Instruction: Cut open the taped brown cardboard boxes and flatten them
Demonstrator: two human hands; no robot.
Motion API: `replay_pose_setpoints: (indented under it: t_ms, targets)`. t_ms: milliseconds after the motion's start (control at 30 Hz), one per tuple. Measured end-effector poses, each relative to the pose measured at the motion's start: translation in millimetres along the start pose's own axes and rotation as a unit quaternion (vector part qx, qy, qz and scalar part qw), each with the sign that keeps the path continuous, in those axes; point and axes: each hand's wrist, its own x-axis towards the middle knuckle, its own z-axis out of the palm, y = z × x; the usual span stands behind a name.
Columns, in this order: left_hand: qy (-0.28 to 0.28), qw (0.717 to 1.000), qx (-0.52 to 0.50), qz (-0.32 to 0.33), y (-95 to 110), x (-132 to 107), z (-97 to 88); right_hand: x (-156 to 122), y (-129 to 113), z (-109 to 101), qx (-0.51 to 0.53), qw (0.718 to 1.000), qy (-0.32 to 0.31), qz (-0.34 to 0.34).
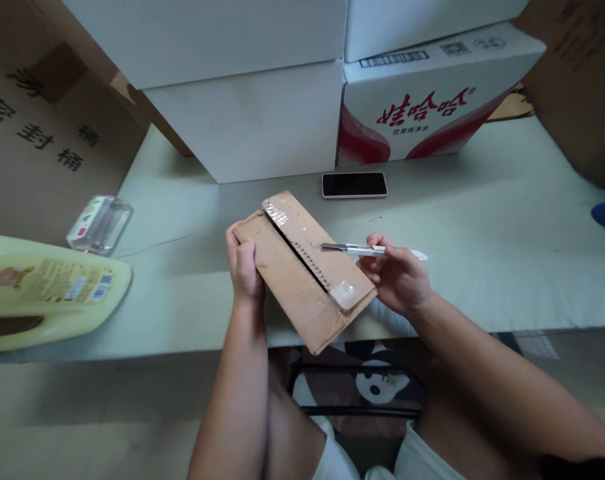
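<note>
My left hand (245,263) is closed around the left edge of a flat brown cardboard parcel (282,280), holding it tilted above the pale table (482,220). A strip of clear tape runs along the parcel's top seam, which looks slit open. My right hand (397,277) is closed on a white utility knife (372,250), its metal blade pointing left and resting over the parcel's upper right part.
A black phone (355,185) lies face up behind the parcel. Stacked white boxes (247,120) and a red-printed carton (432,100) stand at the back. A yellow bottle (47,287) and a clear plastic case (99,223) sit at the left. Brown cartons flank both sides.
</note>
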Motion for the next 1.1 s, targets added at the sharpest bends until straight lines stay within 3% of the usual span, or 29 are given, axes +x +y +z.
replay_pose_setpoints:
  t_ms: [1100]
  targets:
    - [0.003, 1.0, -0.01, -0.003, 1.2, -1.7, 3.5, 0.3, 1.9, -2.2, 0.001, 1.0, -0.001, 0.003]
